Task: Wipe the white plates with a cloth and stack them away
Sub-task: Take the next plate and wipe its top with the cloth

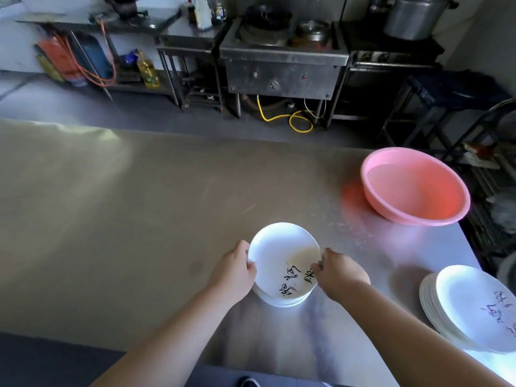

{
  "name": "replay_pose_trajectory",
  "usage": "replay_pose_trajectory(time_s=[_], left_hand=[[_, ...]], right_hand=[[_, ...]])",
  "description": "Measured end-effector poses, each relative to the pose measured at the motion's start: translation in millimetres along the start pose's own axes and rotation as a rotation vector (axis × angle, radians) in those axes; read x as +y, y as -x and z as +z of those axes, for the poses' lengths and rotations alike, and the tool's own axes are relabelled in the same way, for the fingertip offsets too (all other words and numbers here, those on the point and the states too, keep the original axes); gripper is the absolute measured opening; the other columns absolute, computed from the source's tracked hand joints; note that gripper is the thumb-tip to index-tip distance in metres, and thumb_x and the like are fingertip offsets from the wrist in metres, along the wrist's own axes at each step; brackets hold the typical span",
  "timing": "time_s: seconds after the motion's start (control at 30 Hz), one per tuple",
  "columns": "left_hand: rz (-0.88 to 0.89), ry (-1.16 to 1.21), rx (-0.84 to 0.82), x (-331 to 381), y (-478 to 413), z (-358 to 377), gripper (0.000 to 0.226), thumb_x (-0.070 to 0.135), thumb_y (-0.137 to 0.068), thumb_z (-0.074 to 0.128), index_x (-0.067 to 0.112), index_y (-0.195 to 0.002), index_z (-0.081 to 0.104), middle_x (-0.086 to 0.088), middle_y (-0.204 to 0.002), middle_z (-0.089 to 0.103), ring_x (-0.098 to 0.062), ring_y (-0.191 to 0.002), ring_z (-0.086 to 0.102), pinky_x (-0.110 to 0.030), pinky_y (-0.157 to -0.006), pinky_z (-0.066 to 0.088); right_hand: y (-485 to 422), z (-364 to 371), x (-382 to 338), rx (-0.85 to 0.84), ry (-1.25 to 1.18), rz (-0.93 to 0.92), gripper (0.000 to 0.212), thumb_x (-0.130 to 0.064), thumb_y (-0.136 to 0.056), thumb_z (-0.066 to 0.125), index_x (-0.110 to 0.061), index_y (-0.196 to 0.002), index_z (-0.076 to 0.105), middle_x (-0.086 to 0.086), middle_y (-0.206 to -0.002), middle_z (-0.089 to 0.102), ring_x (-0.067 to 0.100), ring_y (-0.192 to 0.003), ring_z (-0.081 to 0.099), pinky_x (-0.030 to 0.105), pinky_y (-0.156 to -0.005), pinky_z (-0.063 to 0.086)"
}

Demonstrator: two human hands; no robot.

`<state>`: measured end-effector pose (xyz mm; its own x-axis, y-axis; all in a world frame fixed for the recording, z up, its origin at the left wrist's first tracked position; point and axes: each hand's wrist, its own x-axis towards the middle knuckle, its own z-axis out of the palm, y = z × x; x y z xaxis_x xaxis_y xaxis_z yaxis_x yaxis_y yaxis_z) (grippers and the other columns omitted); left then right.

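Note:
A small stack of white plates (279, 255) with black brush lettering sits on the steel table (139, 219) near its front. My left hand (234, 272) grips the top plate's left rim. On the right rim my right hand (339, 273) pinches the edge with curled fingers. A second, larger stack of white lettered plates (469, 305) stands at the table's right front corner. No cloth is visible.
A pink plastic basin (413, 188) holding water stands at the table's far right. Beyond the table, across a grey floor, are a steel gas stove (282, 62), shelves with an oil bottle (148, 69), and an orange gas cylinder (58, 58).

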<state>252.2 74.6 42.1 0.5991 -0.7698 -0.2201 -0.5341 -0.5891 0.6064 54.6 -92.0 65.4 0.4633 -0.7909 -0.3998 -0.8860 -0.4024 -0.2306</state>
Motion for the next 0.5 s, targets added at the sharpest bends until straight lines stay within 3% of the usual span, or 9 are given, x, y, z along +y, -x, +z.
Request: replay_pose_trajectory(time_s=[0.1, 0.2, 0.37, 0.5], left_hand=[[0.017, 0.111, -0.006, 5.6, 7.6, 0.7, 0.021, 0.025, -0.096, 0.06, 0.031, -0.114, 0.05, 0.01, -0.082, 0.059, -0.015, -0.077, 0.059, -0.036, -0.07, 0.051], [0.033, 0.192, -0.072, 20.1, 19.5, 9.0, 0.038, 0.029, -0.095, 0.063, 0.042, -0.125, 0.045, 0.008, -0.083, 0.064, -0.015, -0.076, 0.062, -0.038, -0.072, 0.054], [0.042, 0.262, -0.143, 48.7, 39.4, 42.1, 0.05, 0.023, -0.094, 0.059, 0.052, -0.129, 0.035, 0.002, -0.082, 0.067, -0.018, -0.069, 0.061, -0.033, -0.064, 0.05], [0.064, 0.252, -0.133, 73.9, 60.4, 79.7, 0.054, 0.019, -0.096, 0.058, 0.05, -0.133, 0.033, 0.003, -0.081, 0.066, -0.01, -0.067, 0.059, -0.03, -0.062, 0.047]], right_hand=[[8.3, -2.9, 14.7, 0.052, -0.135, 0.031, 0.021, -0.045, -0.096, 0.052, -0.025, -0.09, 0.047, -0.004, -0.077, 0.069, 0.023, -0.069, 0.068, 0.04, -0.065, 0.061], [23.2, -6.3, 37.3, 0.082, -0.27, 0.054, 0.016, -0.042, -0.092, 0.054, -0.028, -0.09, 0.047, -0.006, -0.076, 0.07, 0.021, -0.064, 0.071, 0.044, -0.062, 0.063], [47.7, -8.6, 84.2, 0.104, -0.331, 0.069, 0.017, -0.048, -0.093, 0.052, -0.033, -0.1, 0.051, -0.011, -0.078, 0.072, 0.016, -0.066, 0.072, 0.041, -0.065, 0.063], [63.4, -3.7, 126.7, 0.085, -0.275, 0.102, 0.023, -0.053, -0.099, 0.046, -0.03, -0.098, 0.05, -0.01, -0.077, 0.071, 0.016, -0.067, 0.07, 0.036, -0.062, 0.059]])
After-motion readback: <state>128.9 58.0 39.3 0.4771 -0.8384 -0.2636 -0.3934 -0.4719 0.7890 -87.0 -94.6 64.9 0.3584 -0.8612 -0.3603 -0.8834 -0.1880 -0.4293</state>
